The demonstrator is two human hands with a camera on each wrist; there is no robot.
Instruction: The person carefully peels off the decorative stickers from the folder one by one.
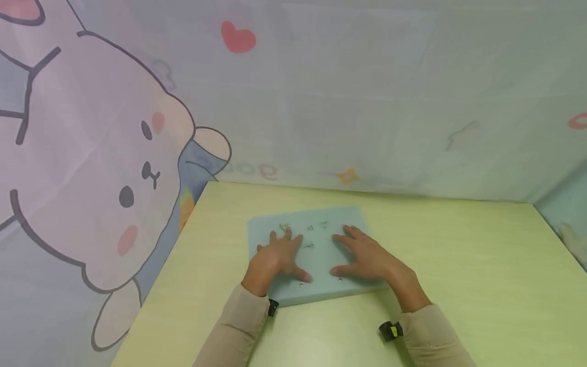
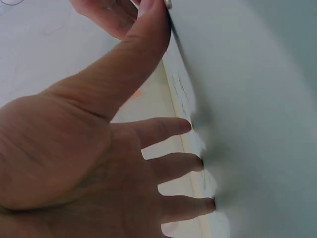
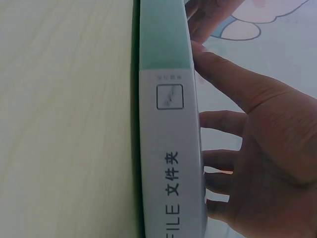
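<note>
Steadying the folder (image 1: 321, 262), looks like: it's lying on the desk (image 1: 472, 255) under the left hand (image 1: 278, 256) and right hand (image 1: 370, 257), both resting spread wide. Next move's probably calling for an edge grip.

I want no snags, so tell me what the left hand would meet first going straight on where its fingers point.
The left hand, touching the folder, would probably cross the small green leafy mark on the cover first; past the folder's far edge comes tabletop. Exact depth is unclear.
</note>
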